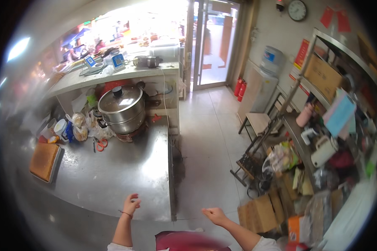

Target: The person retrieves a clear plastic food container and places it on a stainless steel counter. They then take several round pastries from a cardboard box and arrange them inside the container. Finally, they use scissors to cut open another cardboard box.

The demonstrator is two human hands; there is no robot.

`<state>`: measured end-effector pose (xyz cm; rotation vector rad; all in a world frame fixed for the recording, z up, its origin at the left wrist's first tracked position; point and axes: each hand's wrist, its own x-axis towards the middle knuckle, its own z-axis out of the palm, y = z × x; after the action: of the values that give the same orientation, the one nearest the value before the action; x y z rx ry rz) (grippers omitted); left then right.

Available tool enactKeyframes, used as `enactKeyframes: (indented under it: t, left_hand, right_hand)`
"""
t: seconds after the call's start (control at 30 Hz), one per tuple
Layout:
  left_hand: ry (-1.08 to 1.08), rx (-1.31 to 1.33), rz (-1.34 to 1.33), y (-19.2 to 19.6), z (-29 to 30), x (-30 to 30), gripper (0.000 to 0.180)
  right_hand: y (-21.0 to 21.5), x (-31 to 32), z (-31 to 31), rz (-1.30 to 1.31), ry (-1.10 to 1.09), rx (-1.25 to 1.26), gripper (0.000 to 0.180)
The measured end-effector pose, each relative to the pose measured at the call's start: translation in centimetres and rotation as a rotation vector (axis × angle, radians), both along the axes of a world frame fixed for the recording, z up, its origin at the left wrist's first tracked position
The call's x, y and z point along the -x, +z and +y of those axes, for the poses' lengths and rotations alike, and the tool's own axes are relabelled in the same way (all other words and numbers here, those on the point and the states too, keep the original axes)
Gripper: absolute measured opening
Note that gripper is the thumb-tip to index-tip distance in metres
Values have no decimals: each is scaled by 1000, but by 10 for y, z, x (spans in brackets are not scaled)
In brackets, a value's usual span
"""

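Observation:
My left hand hangs over the near right part of the steel worktop, its fingers loosely bent and apart, holding nothing. A thin dark band circles that wrist. To the right of the worktop's edge, my right hand is above the floor with its fingers curled in; nothing shows in it. On the worktop, a steel steamer pot with a glass lid stands at the back. Red-handled scissors lie in front of it. A tray of golden-brown cake sits at the left.
Bagged items and tubs crowd the pot's left. Behind rises a counter shelf. A tiled aisle leads to a glass door. Along the right are a stool, cardboard boxes, a loaded rack and a water dispenser.

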<state>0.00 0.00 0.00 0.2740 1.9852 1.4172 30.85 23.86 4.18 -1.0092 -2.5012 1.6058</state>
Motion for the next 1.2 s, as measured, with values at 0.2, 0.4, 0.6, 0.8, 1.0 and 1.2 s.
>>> enactKeyframes:
  t: [0.2, 0.4, 0.6, 0.8, 1.0, 1.2]
  left_hand:
    - [-234, -112, 450, 43, 158, -47, 33]
    - [-12, -361, 203, 62, 279, -80, 24]
    - [213, -669, -331, 71, 381, -95, 31]
    - [4, -1359, -737, 95, 474, -49, 59]
    - [284, -1031, -99, 155, 464, 38, 58]
    - [467, -817, 305, 198, 482, 117, 41]
  right_hand:
    - [-20, -53, 141, -5, -362, -150, 47]
    - [-16, 9, 280, 282, -234, -123, 26]
    - [78, 137, 319, 746, 436, 32, 24]
    - [89, 244, 342, 1101, 1139, -471, 38]
    - [84, 375, 465, 673, 783, -661, 53]
    - [188, 494, 618, 882, 532, -790, 46]
